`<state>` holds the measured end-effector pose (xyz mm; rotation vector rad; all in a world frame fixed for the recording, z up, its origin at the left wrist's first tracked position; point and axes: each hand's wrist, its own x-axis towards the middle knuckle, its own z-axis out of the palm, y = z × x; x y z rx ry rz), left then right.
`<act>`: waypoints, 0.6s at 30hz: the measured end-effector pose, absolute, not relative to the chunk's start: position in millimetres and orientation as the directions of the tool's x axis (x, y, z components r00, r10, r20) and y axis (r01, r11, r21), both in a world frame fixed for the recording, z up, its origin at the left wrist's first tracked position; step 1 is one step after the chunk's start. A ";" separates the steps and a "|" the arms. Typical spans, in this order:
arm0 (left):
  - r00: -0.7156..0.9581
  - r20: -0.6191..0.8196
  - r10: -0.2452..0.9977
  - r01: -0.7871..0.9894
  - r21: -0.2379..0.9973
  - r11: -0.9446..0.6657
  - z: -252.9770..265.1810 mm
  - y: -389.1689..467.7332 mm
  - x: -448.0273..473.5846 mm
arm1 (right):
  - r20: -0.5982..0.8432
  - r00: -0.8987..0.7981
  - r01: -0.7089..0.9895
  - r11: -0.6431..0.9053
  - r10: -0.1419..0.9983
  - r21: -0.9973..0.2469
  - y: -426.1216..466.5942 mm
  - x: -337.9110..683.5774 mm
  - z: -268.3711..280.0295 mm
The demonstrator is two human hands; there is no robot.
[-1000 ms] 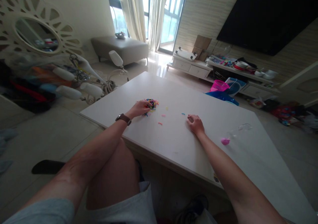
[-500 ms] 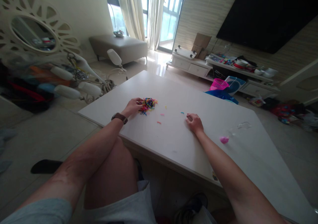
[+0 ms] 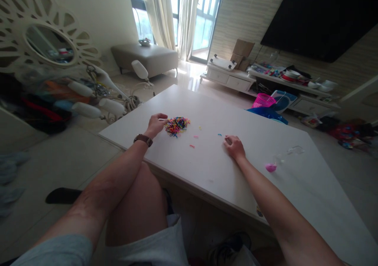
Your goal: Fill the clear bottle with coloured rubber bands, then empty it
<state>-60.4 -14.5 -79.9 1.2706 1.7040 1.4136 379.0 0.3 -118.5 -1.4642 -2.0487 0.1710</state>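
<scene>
A pile of small, many-coloured rubber bands (image 3: 177, 126) lies on the white table (image 3: 203, 167). At its left edge is my left hand (image 3: 156, 125), thumb and fingers apart, with a watch on the wrist. My right hand (image 3: 235, 146) rests on the tabletop further right, its fingers curled in; whatever they may hold is hidden. Just left of those fingers lies a blue band (image 3: 219, 135). Between the pile and my right hand are a yellow band (image 3: 200, 128), a pink band (image 3: 195, 137) and an orange-red band (image 3: 192, 146), each lying apart.
Right of my right forearm, a pink object (image 3: 271, 167) and a clear plastic piece (image 3: 296, 150) lie on the table. Past the far edge stand a pink basket (image 3: 264, 100) and a low TV cabinet (image 3: 239, 84). A white lamp (image 3: 112, 107) is on the left.
My left hand has drawn back to the left, off the pile, and its fingers have parted. My right hand stays in place. The view has shifted slightly.
</scene>
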 end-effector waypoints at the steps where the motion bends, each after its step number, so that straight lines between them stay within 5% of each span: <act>1: -0.381 0.132 0.915 0.312 0.950 -0.007 -79.9 -14.9 -61.8 | 0.399 -0.203 0.815 0.380 0.894 -0.436 0.2 379.1 -118.5; 18: -0.225 -0.007 0.974 0.467 0.877 0.115 -75.3 -31.4 -48.9 | 0.417 -0.204 0.815 0.390 0.886 -0.428 -0.4 379.3 -119.3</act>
